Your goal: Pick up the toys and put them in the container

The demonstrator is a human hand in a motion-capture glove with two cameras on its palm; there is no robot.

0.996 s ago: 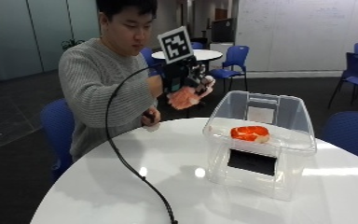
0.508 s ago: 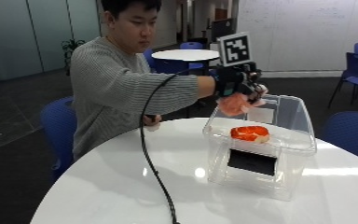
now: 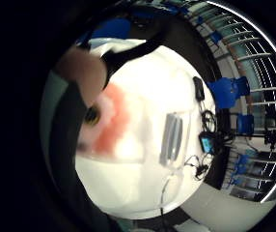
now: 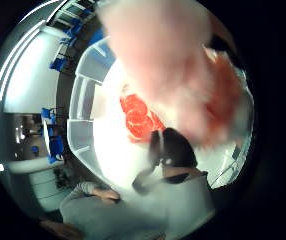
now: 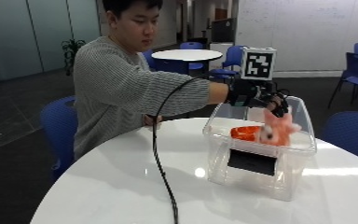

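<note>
White and glossy, the round surface [image 5: 135,186] lies nearest me, with a black cable trailing across it. Beyond that stands the clear plastic container [image 5: 259,161], open at the top, a dark label on its front wall.

Over the open mouth I have my gloved right hand [image 5: 261,95], fingers curled down and pinching the pink-and-orange plush toy [image 5: 275,128] by its upper end. I read the toy as hanging from that grip just inside the rim, so it should fall into the tub, not onto the surface. In the thumb-side palm view the plush [image 4: 183,65] fills much of the picture, so it is close against the palm.

Below and behind it an orange-red toy [image 5: 246,132] already lies on the container floor, also visible past the plush in the thumb-side view [image 4: 140,117].

My bare hand [image 5: 151,120] rests at the far edge of the surface, apart from the container.
</note>
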